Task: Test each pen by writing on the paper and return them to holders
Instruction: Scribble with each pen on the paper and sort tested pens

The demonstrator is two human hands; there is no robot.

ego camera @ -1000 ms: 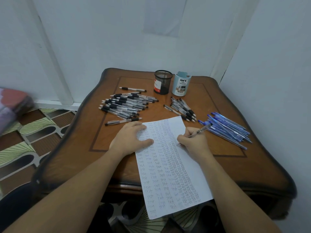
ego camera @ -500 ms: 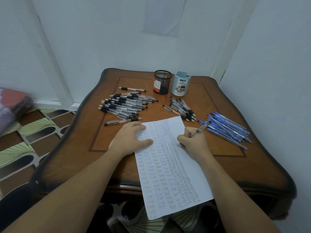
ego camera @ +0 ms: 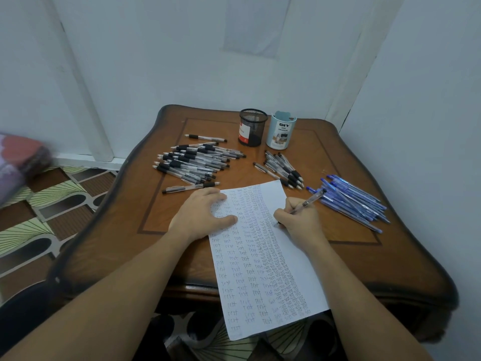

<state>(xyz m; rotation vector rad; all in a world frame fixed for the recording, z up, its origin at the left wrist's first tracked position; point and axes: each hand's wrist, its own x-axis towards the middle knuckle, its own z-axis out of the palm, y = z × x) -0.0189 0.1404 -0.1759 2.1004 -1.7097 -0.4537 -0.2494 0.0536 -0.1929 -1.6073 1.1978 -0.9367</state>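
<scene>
Right hand (ego camera: 299, 220) pinches a clear pen (ego camera: 311, 200), fingers curled round the barrel, tip at the paper (ego camera: 260, 256). Left hand (ego camera: 201, 214) lies on the sheet, fingers spread wide. From the sheet: black mesh holder (ego camera: 253, 127) and pale blue holder (ego camera: 281, 130) at 12 o'clock (side by side), black-grip pens (ego camera: 195, 162) at 10, blue pens (ego camera: 356, 201) at 2.

pen piles (ego camera: 194, 162) flank both holders (ego camera: 253, 127), bare table (ego camera: 260, 158) lane between piles
</scene>
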